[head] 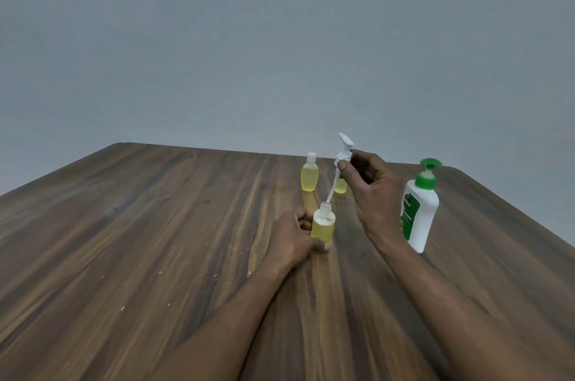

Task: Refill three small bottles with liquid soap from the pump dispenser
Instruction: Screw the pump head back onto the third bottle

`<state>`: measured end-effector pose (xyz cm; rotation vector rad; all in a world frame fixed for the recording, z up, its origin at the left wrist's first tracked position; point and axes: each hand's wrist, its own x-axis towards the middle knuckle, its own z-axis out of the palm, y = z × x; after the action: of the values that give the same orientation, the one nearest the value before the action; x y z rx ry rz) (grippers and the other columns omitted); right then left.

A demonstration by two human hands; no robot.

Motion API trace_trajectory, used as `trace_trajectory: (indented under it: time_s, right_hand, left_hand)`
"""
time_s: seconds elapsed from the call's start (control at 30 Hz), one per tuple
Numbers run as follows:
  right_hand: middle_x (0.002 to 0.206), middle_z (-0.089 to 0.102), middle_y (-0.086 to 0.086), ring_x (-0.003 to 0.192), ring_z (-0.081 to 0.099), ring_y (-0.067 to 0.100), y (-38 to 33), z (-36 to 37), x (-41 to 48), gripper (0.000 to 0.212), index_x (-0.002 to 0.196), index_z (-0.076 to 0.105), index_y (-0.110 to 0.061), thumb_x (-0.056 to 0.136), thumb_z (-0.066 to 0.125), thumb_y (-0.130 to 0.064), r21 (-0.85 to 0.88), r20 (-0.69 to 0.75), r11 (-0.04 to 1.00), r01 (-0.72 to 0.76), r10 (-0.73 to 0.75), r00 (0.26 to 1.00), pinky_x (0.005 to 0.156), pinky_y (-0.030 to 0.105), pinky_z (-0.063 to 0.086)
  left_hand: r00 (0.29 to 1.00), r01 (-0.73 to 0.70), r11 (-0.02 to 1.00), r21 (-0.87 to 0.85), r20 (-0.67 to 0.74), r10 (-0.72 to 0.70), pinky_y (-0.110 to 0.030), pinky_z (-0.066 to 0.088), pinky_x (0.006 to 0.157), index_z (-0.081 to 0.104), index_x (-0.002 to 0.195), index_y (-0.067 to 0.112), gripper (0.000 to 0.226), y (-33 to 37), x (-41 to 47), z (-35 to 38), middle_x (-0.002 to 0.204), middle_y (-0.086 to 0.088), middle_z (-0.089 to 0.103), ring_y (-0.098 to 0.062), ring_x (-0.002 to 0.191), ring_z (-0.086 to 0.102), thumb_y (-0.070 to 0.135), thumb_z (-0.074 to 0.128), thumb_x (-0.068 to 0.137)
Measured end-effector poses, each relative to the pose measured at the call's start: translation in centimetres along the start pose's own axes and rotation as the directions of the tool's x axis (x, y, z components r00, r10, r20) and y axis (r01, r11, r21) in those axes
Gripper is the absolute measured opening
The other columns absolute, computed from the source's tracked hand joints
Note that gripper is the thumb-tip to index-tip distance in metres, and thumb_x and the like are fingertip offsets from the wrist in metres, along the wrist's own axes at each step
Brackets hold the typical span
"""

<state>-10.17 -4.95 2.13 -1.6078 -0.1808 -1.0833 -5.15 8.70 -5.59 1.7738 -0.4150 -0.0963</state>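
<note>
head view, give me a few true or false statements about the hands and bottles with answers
1. The left hand grips the open small bottle. True.
2. The right hand presses the green-topped dispenser. False: it holds a white pump head, away from the dispenser's green pump.
3. The capped bottle at the back holds yellow liquid. True.
4. The open small bottle is empty. False: it holds yellow liquid.

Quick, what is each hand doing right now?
Left hand: grips the uncapped small bottle.
Right hand: pinches the white pump top, its tube tip near that bottle's mouth.
</note>
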Motion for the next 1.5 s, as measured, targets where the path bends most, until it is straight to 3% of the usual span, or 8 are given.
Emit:
trace_trajectory:
  time_s: [0.17,0.37,0.43,0.7,0.83,1.0,1.3,1.5]
  right_hand:
    - [0.095,0.078,-0.005,0.091,0.075,0.014,0.3,0.2,-0.3,0.015,0.104,0.074,-0.029,0.089,0.074,-0.024,-0.01,0.032,1.0,-0.001,0.001,0.999,0.083,0.034,0.06]
    - [0.098,0.078,-0.013,0.093,0.074,0.008,2.3,-0.1,-1.8,0.036,0.106,0.073,-0.045,0.093,0.074,-0.012,-0.04,0.169,0.996,-0.079,0.084,0.982,0.082,0.028,0.06]
    - [0.102,0.078,-0.015,0.097,0.073,0.005,2.3,-0.4,-1.8,0.037,0.112,0.073,-0.043,0.093,0.073,-0.011,-0.019,0.207,0.992,-0.124,0.125,0.97,0.083,0.019,0.057]
    - [0.106,0.078,-0.013,0.104,0.072,0.003,1.3,-1.2,-0.7,0.031,0.105,0.077,-0.034,0.092,0.072,-0.006,0.047,0.327,0.98,-0.193,0.167,0.93,0.083,0.012,0.053]
    - [0.109,0.078,-0.011,0.107,0.072,0.006,2.0,-1.3,-1.2,0.026,0.103,0.079,-0.045,0.09,0.075,-0.022,-0.001,0.343,0.974,-0.227,0.214,0.915,0.091,0.024,0.058]
    - [0.107,0.078,-0.014,0.104,0.073,0.006,4.1,-1.7,-2.2,0.027,0.106,0.077,-0.047,0.08,0.075,-0.045,-0.156,0.354,0.956,-0.249,0.29,0.889,0.099,0.046,0.055]
    - [0.103,0.078,-0.013,0.099,0.073,0.008,4.9,-1.7,-2.3,0.03,0.106,0.078,-0.04,0.077,0.075,-0.049,-0.238,0.36,0.944,-0.23,0.306,0.881,0.096,0.05,0.056]
    - [0.083,0.074,-0.01,0.079,0.072,0.012,4.7,-1.5,-2.6,0.027,0.092,0.073,-0.032,0.075,0.073,-0.053,-0.321,0.295,0.936,-0.146,0.245,0.923,0.079,0.051,0.06]
  left_hand:
    - [1.0,-0.005,1.0,0.013,-0.002,0.005,-0.044,0.061,0.081,0.07,0.098,0.013,0.054,0.1,0.0,0.0,0.09,-0.007,0.077,-0.025,0.084,0.074,0.002,0.092,0.05]
    - [1.0,-0.009,0.999,0.046,-0.01,0.01,-0.041,0.061,0.081,0.069,0.098,0.015,0.053,0.3,-0.2,-0.1,0.091,-0.003,0.076,-0.019,0.083,0.072,0.006,0.094,0.051]
    - [1.0,-0.008,0.999,0.047,-0.008,0.008,-0.041,0.061,0.081,0.069,0.099,0.014,0.054,0.3,-0.3,-0.2,0.091,-0.004,0.076,-0.021,0.085,0.072,0.006,0.094,0.052]
    - [1.0,-0.019,0.997,0.075,-0.013,0.02,-0.033,0.058,0.075,0.07,0.097,0.013,0.052,0.7,-0.4,-0.2,0.091,-0.004,0.075,-0.014,0.078,0.067,0.007,0.095,0.051]
    - [1.0,-0.016,0.998,0.065,-0.006,0.017,-0.026,0.055,0.07,0.068,0.09,0.019,0.048,0.7,-0.5,-0.3,0.085,0.001,0.075,-0.008,0.072,0.066,0.006,0.094,0.052]
    - [1.0,-0.013,0.998,0.069,-0.009,0.013,-0.032,0.057,0.074,0.066,0.091,0.021,0.05,0.7,-0.5,-0.3,0.088,-0.003,0.074,-0.013,0.075,0.066,0.006,0.094,0.052]
    - [1.0,-0.002,0.997,0.076,0.003,0.002,-0.039,0.059,0.079,0.069,0.096,0.015,0.051,0.7,-0.4,-0.3,0.09,-0.006,0.075,-0.021,0.082,0.071,0.004,0.093,0.053]
    - [1.0,0.006,0.995,0.099,-0.013,-0.005,-0.046,0.06,0.081,0.068,0.096,0.013,0.051,0.8,-0.4,-0.1,0.089,-0.007,0.075,-0.024,0.086,0.073,0.007,0.094,0.052]
